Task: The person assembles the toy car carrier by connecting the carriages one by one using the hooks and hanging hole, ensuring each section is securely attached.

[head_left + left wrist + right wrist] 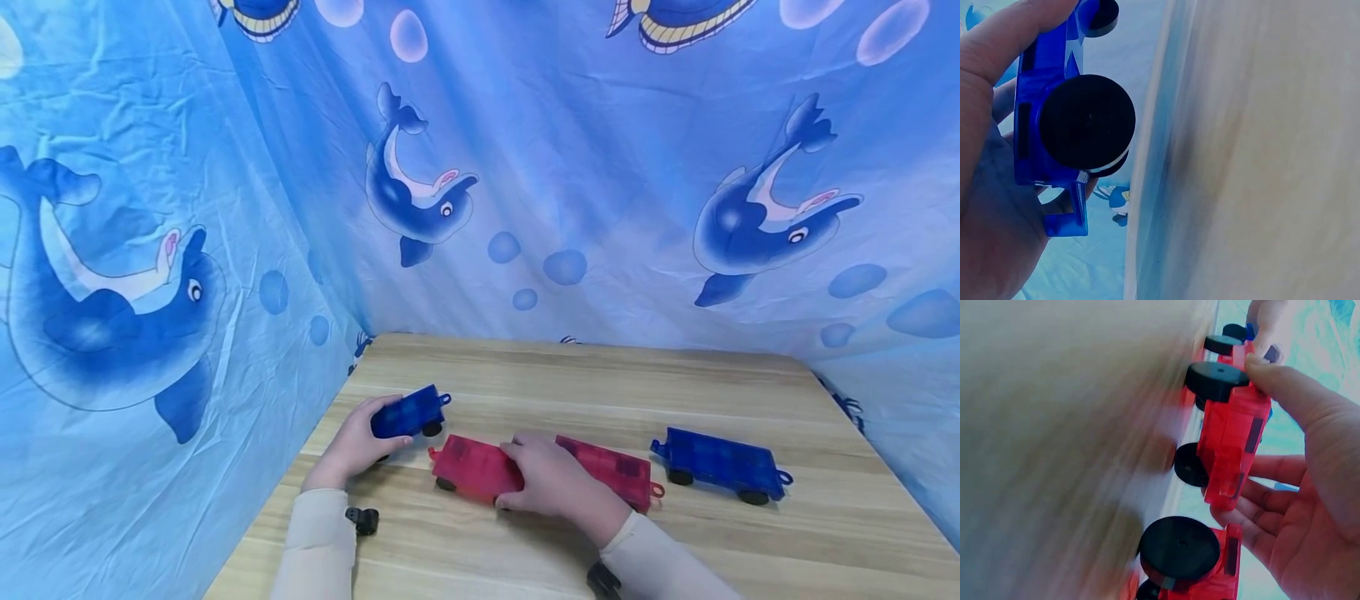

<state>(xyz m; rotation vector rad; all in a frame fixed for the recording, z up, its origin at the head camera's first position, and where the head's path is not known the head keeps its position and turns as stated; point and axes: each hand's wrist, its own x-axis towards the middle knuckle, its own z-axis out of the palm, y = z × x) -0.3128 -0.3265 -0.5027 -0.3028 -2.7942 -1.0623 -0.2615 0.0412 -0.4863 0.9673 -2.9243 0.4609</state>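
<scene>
My left hand [357, 443] grips a blue toy train car [412, 414] at the table's left side, its hooked end pointing down in the left wrist view and its black wheel [1088, 122] facing the camera. The car's ring end points right, in the head view. In the middle, my right hand [551, 482] holds a red toy train car [471, 468] from above, thumb on the near side and fingers on the far side. Right behind that hand stands a second red train car [613, 471], partly hidden by the hand; its wheel [1180, 550] shows low in the right wrist view.
Another blue train car [722, 463] stands on its wheels at the right, hook toward the red cars. The wooden table [465, 558] is bordered at the back and left by blue cloth [600, 192] printed with dolphins.
</scene>
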